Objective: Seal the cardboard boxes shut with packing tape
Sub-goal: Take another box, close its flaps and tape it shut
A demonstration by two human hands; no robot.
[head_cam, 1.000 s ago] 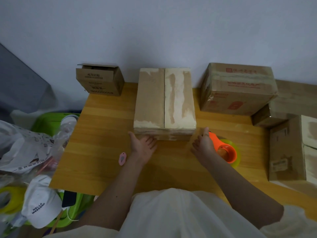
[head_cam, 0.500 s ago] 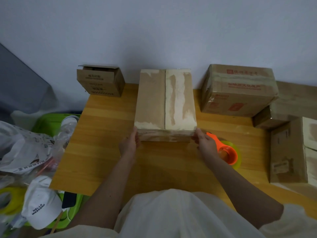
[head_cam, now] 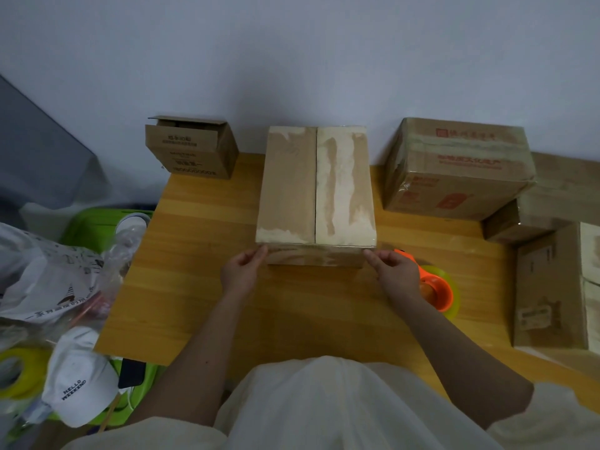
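Note:
A closed cardboard box stands in the middle of the wooden table, its top flaps meeting along a centre seam, with pale torn patches on top. My left hand grips the box's near left corner, fingers curled. My right hand grips the near right corner the same way. An orange tape dispenser with a yellowish roll lies on the table just behind my right hand; neither hand touches it.
A small open box sits at the back left, a large taped box at the back right, and more boxes crowd the right edge. Left of the table are plastic bags, a white cap and a yellow tape roll.
My left hand left the middle of the box's front face for the near left corner. My right hand went from beside the dispenser to the near right corner. The box stayed put.

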